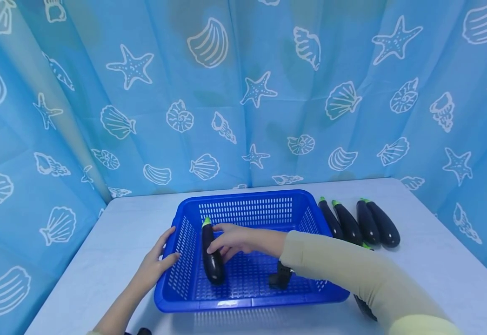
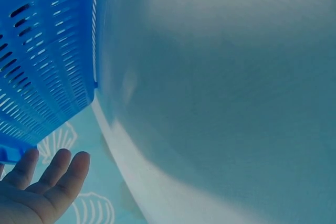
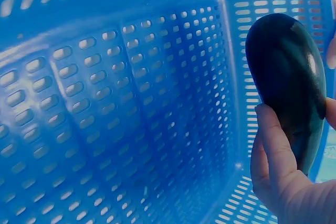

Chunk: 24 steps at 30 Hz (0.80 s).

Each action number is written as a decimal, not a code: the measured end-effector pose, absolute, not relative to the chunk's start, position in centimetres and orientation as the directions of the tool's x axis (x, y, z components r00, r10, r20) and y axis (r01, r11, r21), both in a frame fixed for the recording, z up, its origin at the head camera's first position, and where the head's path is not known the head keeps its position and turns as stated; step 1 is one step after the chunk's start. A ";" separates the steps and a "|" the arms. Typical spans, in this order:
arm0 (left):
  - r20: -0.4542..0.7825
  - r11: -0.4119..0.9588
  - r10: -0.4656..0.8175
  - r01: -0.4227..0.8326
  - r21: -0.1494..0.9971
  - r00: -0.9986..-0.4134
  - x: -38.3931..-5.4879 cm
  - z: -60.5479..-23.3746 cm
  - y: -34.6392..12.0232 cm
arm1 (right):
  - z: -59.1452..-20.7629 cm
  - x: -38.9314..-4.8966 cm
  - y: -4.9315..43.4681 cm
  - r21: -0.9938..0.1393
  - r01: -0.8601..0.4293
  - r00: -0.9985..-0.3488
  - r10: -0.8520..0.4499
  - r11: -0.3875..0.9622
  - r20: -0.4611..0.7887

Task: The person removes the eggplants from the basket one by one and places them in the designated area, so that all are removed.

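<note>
My right hand (image 1: 234,239) grips a dark purple eggplant (image 1: 212,260) inside the left part of a blue plastic basket (image 1: 251,303). The eggplant's green stem end points toward the back. In the right wrist view, the fingers (image 3: 278,148) lie along one side of the eggplant (image 3: 286,66), its rounded end standing out past them. My left hand (image 1: 155,266) rests at the basket's left rim, thumb over the edge. Seen from the left wrist, its other fingers (image 2: 68,179) are spread, nearly straight, beside the slotted wall (image 2: 52,51).
Several eggplants (image 1: 379,223) lie on the white table (image 1: 134,218) right of the basket, some partly hidden by my right sleeve (image 1: 352,265). A black wrist device (image 1: 281,278) hangs under my right wrist. Behind the table hangs a blue curtain (image 1: 243,93) with shell prints.
</note>
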<state>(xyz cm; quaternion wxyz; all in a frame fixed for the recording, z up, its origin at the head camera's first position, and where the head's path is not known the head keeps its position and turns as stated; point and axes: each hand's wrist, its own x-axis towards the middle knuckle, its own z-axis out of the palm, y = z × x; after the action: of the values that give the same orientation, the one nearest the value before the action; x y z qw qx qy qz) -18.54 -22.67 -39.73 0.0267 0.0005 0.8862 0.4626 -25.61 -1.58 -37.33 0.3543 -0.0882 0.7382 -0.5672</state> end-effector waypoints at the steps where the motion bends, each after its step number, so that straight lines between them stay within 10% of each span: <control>1: -0.047 0.574 0.025 -0.024 0.819 -0.999 -18.5 -39.7 -22.7 | -37.2 -25.5 -1.4 -0.903 0.272 -0.732 -0.538 0.333 -0.419; 24: -0.029 0.588 0.032 -0.005 0.809 -0.999 -18.5 -40.0 -22.6 | -34.6 -23.6 3.8 -0.921 0.212 -0.744 -0.556 0.327 -0.369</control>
<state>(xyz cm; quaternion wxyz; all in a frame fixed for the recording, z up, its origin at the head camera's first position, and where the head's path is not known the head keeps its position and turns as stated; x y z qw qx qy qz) -18.47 -22.64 -40.00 0.0205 0.0077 0.8907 0.4540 -23.56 3.82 -34.62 0.3382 -0.1161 0.7412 -0.5681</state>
